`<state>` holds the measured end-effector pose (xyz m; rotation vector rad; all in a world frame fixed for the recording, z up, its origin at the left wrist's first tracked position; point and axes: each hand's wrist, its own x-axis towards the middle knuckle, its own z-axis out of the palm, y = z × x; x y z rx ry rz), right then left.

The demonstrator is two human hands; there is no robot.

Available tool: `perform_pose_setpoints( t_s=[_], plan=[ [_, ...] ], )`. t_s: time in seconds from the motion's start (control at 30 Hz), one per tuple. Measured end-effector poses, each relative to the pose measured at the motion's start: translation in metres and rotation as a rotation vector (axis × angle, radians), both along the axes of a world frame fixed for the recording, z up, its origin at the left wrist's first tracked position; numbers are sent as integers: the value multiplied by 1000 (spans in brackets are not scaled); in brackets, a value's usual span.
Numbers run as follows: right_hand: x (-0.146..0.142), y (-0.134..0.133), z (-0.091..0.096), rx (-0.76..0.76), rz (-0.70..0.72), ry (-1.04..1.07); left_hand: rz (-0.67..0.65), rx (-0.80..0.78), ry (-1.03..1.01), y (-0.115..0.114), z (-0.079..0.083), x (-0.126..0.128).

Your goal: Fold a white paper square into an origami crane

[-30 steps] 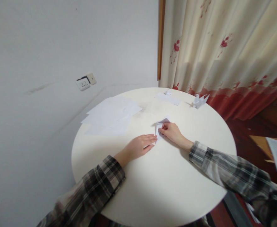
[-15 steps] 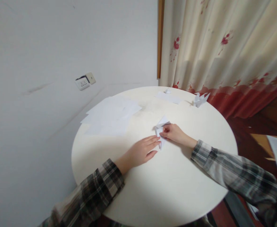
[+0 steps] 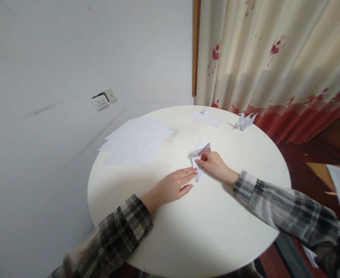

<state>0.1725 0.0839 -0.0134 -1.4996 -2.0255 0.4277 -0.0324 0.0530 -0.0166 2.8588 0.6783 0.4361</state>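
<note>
A small folded piece of white paper (image 3: 196, 161) lies on the round white table (image 3: 181, 235), pointed at its near end, with a flap lifted at its far right. My left hand (image 3: 174, 185) rests flat with its fingers stretched out, the fingertips pressing the paper's near left edge. From the right, my right hand (image 3: 215, 164) pinches a layer of the paper between thumb and fingers. Part of the paper is hidden behind both hands.
Loose white sheets (image 3: 135, 139) overlap at the table's left. Toward the back lie a flat paper piece (image 3: 206, 119) and a small folded paper shape (image 3: 205, 111). A paper crane (image 3: 245, 121) stands at the back right. Beyond are a wall socket (image 3: 100, 102) and a curtain (image 3: 262, 69).
The flap at the paper's far right has risen and now stands up more steeply. My right hand has shifted very slightly left; my left hand stays nearly in place.
</note>
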Motion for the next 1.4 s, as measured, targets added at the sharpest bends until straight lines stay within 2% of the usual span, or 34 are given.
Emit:
perform_pose_setpoints(
  t_s=[0.43, 0.93, 1.4],
  plan=[
    [-1, 0, 1, 33, -12, -104, -4, 6, -5, 1, 1, 2],
    [-2, 0, 2, 32, -3, -119, -80, 99, -37, -1, 4, 2],
    [-2, -1, 3, 15, 2, -116, -81, 117, -26, 0, -2, 4]
  ],
)
